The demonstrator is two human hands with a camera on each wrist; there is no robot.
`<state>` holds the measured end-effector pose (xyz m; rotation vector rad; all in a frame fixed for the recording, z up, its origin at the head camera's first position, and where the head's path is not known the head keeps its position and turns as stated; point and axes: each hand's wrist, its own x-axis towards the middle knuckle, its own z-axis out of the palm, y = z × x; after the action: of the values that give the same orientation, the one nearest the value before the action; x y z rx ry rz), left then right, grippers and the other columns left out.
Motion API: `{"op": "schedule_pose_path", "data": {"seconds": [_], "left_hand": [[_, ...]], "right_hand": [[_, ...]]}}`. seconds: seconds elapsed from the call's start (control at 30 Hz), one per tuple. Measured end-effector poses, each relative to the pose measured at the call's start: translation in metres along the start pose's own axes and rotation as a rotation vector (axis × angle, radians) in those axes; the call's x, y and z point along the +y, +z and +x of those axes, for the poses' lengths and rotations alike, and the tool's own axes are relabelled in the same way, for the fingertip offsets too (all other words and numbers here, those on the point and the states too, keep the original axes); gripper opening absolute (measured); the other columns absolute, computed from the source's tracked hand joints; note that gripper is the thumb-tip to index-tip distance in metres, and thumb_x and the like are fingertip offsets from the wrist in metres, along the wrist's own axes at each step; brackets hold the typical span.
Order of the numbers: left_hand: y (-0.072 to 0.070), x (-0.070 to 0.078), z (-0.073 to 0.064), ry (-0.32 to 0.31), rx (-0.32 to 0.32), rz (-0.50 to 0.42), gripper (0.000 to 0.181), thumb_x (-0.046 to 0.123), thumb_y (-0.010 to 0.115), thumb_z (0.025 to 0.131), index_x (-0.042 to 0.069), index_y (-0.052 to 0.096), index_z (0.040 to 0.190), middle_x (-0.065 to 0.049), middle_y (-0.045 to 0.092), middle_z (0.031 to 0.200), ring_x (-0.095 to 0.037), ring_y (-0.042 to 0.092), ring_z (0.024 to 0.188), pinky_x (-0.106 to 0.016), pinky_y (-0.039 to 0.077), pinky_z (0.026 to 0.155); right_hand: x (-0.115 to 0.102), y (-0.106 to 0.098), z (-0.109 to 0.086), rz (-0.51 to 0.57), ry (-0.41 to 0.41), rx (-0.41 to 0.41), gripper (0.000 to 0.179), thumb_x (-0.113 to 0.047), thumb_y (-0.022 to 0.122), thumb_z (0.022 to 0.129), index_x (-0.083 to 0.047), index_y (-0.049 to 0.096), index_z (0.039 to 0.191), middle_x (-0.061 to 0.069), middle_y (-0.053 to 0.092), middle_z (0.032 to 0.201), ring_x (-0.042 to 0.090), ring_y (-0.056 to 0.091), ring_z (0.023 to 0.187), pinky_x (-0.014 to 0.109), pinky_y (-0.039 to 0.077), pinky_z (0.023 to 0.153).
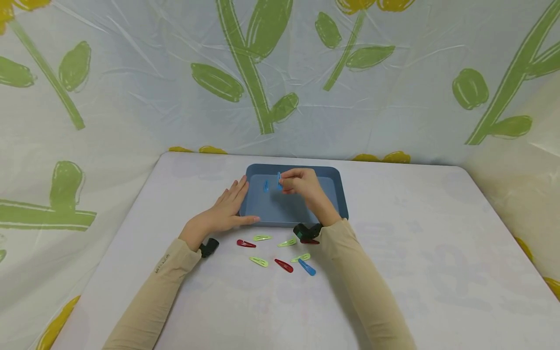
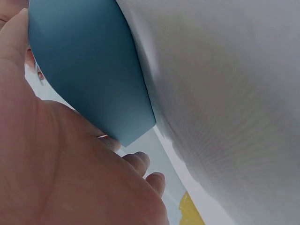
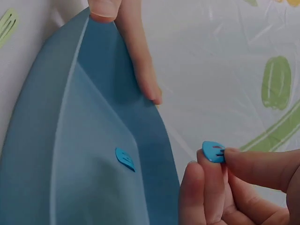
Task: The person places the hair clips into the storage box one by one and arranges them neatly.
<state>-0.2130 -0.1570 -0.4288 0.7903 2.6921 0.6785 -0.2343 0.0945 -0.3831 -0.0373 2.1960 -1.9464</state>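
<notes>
My right hand (image 1: 302, 184) pinches a blue hair clip (image 3: 213, 152) between thumb and fingertips, held above the blue-grey tray (image 1: 292, 222). Inside the tray, toward its left side, lies another blue hair clip (image 1: 266, 186). My left hand (image 1: 223, 209) rests along the tray's left edge, fingers straight and thumb over the front corner; the left wrist view shows the palm beside the outer wall of the tray (image 2: 93, 70).
In front of the tray several hair clips lie scattered: green ones such as this green clip (image 1: 258, 261), red ones such as this red clip (image 1: 284, 265), and a blue clip (image 1: 306, 267) touching a green clip (image 1: 301, 257). A flowered sheet (image 1: 153, 87) hangs behind the white table (image 1: 437, 243).
</notes>
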Motion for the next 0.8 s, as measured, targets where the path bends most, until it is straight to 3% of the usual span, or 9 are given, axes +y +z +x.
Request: {"op": "schedule_pose_path", "data": {"seconds": [0.33,0.8], "left_hand": [[0.001,-0.001,0.000,0.008,0.006,0.005,0.111,0.064,0.058,0.091,-0.001,-0.002,0.157,-0.010,-0.016,0.165,-0.038,-0.011,0.150,-0.056,-0.002,0.119],[-0.001,0.002,-0.001,0.010,0.009,-0.007,0.109,0.062,0.059,0.092,-0.003,-0.001,0.157,-0.013,-0.014,0.165,-0.040,-0.009,0.150,-0.057,0.000,0.118]], "right_hand": [[0.000,0.000,0.015,0.085,0.170,0.001,0.025,-0.002,0.067,0.093,0.010,0.066,0.115,0.012,0.066,0.097,0.019,0.067,0.073,0.033,0.058,0.079],[0.010,-0.010,0.036,0.167,0.266,-0.011,0.028,0.005,0.063,0.093,0.015,0.063,0.119,0.015,0.062,0.105,0.024,0.065,0.090,0.034,0.057,0.084]]}}
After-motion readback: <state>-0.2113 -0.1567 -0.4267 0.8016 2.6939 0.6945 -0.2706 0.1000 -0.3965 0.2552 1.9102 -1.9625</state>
